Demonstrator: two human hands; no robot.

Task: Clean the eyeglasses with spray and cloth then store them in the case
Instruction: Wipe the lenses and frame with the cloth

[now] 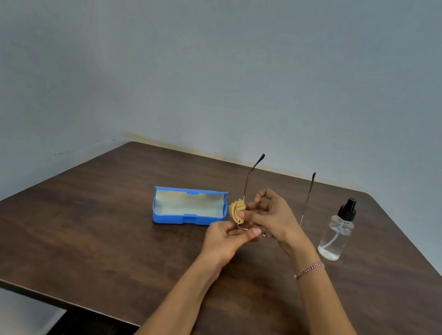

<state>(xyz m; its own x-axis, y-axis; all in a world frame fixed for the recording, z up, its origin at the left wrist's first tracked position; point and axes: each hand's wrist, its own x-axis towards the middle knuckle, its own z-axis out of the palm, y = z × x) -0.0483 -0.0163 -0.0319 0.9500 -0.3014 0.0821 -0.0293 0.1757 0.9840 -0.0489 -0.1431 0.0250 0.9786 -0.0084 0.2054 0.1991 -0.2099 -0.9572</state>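
Note:
Thin metal-framed eyeglasses [250,177] are held above the table's middle, their two arms pointing up and away. My left hand [221,239] grips the frame's lower front edge between thumb and fingers. My right hand [270,217] pinches a folded tan cloth [237,210] against the left lens. The lenses are mostly hidden by my hands. An open blue eyeglass case [187,208] with a pale lining lies on the table just left of my hands. A clear spray bottle [337,232] with a black pump top stands upright to the right.
The dark brown wooden table [87,233] meets a grey wall at its far edge. Its near edge runs across the bottom of the view, with dark floor below. A beaded bracelet [309,269] circles my right wrist.

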